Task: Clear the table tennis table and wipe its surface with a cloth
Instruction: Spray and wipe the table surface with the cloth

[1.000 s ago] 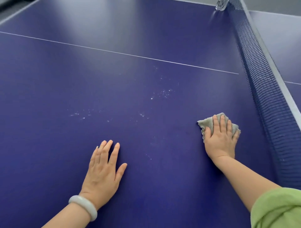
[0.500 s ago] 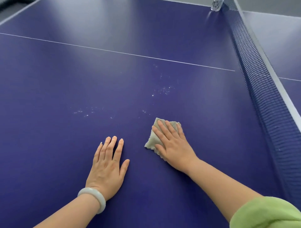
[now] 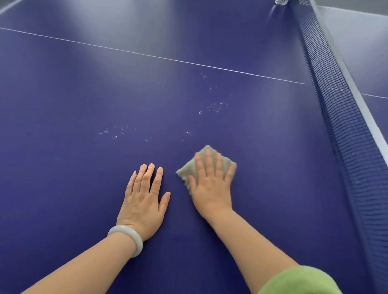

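The blue table tennis table (image 3: 84, 100) fills the view. My right hand (image 3: 211, 184) presses a small grey-beige cloth (image 3: 185, 169) flat on the surface with straight fingers; the hand looks motion-blurred. My left hand (image 3: 144, 199), with a pale bangle on the wrist, rests flat on the table just left of the cloth, fingers spread. White specks and droplets (image 3: 212, 107) lie scattered on the surface beyond both hands, with more specks (image 3: 114, 133) to the left.
The dark blue net (image 3: 344, 117) with its white top band runs along the right side, from the far edge toward me. A white centre line (image 3: 147, 55) crosses the table. A clear object (image 3: 281, 2) sits at the net's far end, mostly cut off.
My right hand has swept the cloth left from beside the net to close beside my left hand, then shifted slightly right. My left hand has stayed flat in place.
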A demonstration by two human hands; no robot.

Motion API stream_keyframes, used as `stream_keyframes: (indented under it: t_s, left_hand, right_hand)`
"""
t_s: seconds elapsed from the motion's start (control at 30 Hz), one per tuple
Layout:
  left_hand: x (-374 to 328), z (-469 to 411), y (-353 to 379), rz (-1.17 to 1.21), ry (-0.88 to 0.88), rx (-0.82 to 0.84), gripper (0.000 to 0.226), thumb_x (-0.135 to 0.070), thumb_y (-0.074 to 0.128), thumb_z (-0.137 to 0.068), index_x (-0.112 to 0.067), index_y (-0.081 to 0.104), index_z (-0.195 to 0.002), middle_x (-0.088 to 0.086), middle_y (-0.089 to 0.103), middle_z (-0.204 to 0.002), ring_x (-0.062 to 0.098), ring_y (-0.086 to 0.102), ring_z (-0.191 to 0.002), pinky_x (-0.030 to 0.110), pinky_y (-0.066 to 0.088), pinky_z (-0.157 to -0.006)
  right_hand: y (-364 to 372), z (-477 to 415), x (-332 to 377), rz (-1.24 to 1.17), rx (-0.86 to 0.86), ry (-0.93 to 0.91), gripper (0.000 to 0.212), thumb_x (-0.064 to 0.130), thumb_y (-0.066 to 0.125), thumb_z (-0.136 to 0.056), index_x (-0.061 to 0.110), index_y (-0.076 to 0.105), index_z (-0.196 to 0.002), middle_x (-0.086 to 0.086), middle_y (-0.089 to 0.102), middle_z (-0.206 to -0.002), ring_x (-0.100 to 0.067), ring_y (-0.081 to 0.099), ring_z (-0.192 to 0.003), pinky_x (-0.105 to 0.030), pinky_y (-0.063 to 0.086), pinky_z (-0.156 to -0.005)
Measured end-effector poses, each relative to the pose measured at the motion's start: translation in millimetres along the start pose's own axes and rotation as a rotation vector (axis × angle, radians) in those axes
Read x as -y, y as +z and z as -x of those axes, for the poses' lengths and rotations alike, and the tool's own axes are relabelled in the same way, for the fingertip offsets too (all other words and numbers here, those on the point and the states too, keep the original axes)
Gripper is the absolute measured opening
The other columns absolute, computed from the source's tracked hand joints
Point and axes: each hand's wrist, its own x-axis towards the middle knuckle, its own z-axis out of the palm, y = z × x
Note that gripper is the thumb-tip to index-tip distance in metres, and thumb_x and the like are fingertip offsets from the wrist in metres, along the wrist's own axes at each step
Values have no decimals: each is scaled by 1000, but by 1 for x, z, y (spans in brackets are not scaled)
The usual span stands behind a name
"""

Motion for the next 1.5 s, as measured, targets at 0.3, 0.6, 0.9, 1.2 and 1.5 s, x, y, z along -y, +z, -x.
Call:
stream_keyframes:
  t_s: [0.3, 0.6, 0.9, 1.2, 1.5]
  left_hand:
    - [1, -1, 3, -7, -3, 5, 67, -50, 18, -99, -12, 29, -153, 12, 30, -157, 30, 23, -148, 45, 11, -120]
    - [2, 1, 3, 11, 14, -10, 66, -46, 17, -99, -10, 28, -153, 13, 30, -157, 30, 22, -148, 45, 11, -120]
    - [2, 1, 2, 54, 8, 21, 66, -46, 14, -100, -11, 25, -154, 13, 27, -159, 31, 20, -149, 47, 16, -122]
    - [19, 2, -14, 344, 5, -26, 51, -36, 28, -104, -20, 29, -153, 3, 19, -160, 20, 12, -150, 37, 16, -123]
    - [53, -53, -10, 145, -161, -15, 71, -54, 25, -94, -7, 47, -143, 16, 44, -146, 34, 37, -139, 44, 24, -119]
  right_hand:
    - [-12, 38, -151, -55, 14, 724, 62, 48, 17, -102, 21, 17, -158, -6, 8, -165, -33, 6, -151, -70, 5, -113]
    - [0, 46, -31, 71, -22, -200, 64, 49, 26, -97, 22, 26, -156, -4, 19, -164, -31, 17, -150, -66, 19, -113]
    - [-1, 128, -41, -10, -22, 402, 68, 51, 15, -100, 12, 30, -153, -15, 23, -161, -41, 24, -145, -74, 15, -110]
    - [2, 52, 11, 25, 71, 31, 67, 54, 5, -102, 21, 30, -154, -5, 21, -163, -31, 19, -150, -69, 14, -113]
    - [-11, -25, -18, 19, 110, 436, 66, 54, -2, -96, 28, -21, -153, 0, -23, -163, -27, -15, -151, -66, -2, -115]
